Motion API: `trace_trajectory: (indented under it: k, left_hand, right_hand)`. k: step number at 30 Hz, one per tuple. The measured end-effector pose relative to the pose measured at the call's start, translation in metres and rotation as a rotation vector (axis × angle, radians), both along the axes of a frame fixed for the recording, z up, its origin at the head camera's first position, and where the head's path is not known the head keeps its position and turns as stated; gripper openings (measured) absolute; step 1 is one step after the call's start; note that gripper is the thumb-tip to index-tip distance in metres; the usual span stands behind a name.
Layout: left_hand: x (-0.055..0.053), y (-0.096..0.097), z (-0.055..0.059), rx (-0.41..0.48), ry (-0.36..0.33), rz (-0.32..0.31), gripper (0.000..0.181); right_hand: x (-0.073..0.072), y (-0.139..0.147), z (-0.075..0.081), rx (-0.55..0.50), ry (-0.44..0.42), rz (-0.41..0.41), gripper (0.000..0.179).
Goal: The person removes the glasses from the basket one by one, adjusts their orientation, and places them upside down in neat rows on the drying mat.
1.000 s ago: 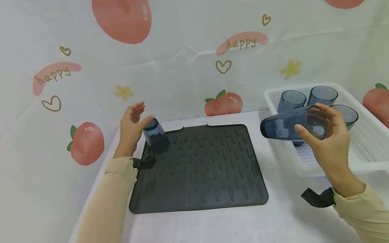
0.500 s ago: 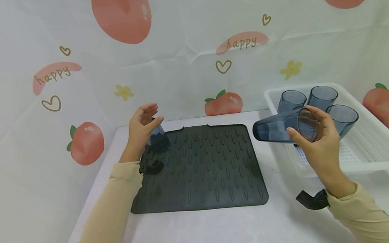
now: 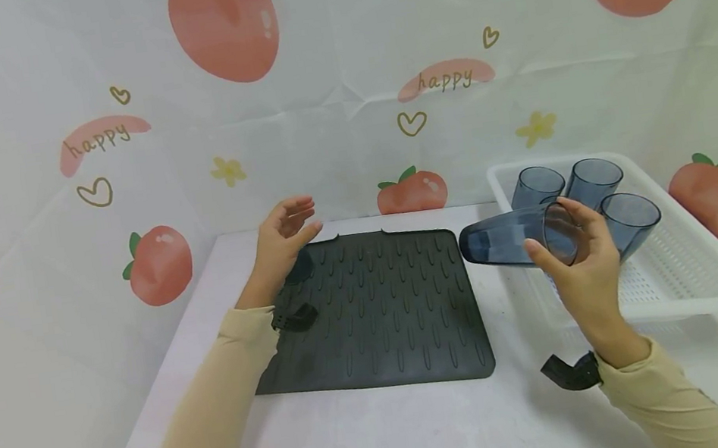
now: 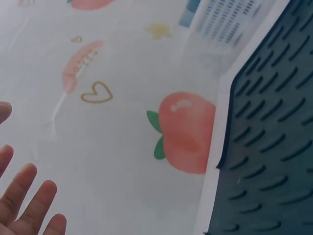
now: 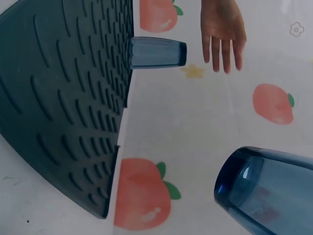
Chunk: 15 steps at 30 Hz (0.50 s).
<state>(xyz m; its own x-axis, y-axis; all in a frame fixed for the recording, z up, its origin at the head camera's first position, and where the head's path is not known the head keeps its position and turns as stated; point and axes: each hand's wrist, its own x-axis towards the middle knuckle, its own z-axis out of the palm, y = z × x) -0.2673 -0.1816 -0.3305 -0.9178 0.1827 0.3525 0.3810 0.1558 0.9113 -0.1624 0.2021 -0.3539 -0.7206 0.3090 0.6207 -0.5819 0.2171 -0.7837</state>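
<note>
In the head view my right hand (image 3: 583, 277) grips a blue-tinted drinking glass (image 3: 506, 238) near its rim. That glass lies sideways in the air, its thick base pointing left. My left hand (image 3: 282, 246) hovers over the back left of the black ridged drying mat (image 3: 378, 313), fingers loosely spread and holding nothing. Mostly hidden behind it, a second glass (image 3: 300, 267) is on the mat. The right wrist view shows this glass (image 5: 157, 52) upside down on the mat, apart from the left hand (image 5: 224, 36).
A white perforated basket (image 3: 701, 302) stands at the right of the white table (image 3: 376, 443). Inside it are three more glasses, at the back left (image 3: 536, 186), back right (image 3: 594, 179) and front (image 3: 632, 220). A printed cloth (image 3: 334, 143) hangs behind the table.
My left hand has shifted right and slightly lower, now covering most of the glass on the mat. The right hand has carried its glass a little left, off the basket's front glass.
</note>
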Motion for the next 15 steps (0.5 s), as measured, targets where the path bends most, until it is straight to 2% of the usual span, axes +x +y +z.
trace_trajectory:
  k: [9, 15]
  left_hand:
    - [0.008, 0.017, -0.005, -0.005, -0.020, -0.061, 0.049]
    - [0.014, 0.030, -0.008, -0.002, -0.006, -0.117, 0.049]
  right_hand:
    - [0.000, -0.004, -0.001, -0.066, 0.048, 0.084, 0.064]
    - [0.001, -0.009, -0.001, -0.027, 0.033, 0.070, 0.064]
